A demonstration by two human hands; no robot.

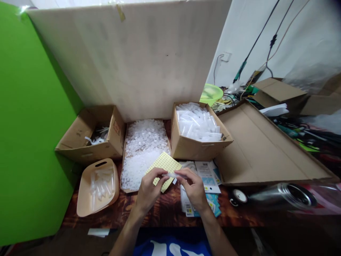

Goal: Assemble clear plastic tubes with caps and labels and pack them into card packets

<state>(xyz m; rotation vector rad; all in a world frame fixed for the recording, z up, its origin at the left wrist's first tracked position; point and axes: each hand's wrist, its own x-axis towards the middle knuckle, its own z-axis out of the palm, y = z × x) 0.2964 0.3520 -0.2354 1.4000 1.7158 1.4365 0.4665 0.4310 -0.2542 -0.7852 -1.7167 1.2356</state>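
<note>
Head view, only one we have: both our hands are closed to a narrow pinch, thumb against fingers, on one small tube [171, 175]. Left hand [149, 186] has its left end, right hand [194, 186] its right end; the tube runs roughly level between the two sets of fingertips. Fingertips cover both ends, so we can't tell whether it is capped, and the middle is pale and too small to read for any label. Print on the yellow sheet [167, 160] is too fine for us to make out, and our hands cover part of its lower half. Forearms are cut off at the bottom edge; the blue shirt [160, 245] is cropped too. The bottle [277, 197] at far right is smeared. Relative to the grip: tube is in it, over the sheet. The sheet overlaps the right side of the tray [123, 177] of small white pieces. Packets [211, 188] lie under and right of our right hand, on the table [165, 218]. Tube box [197, 151] stands beyond them, heaped with clear tubes; basket [87, 209] with more tubes sits well left of our left hand, and an open carton [87, 154] stands behind it.
</note>
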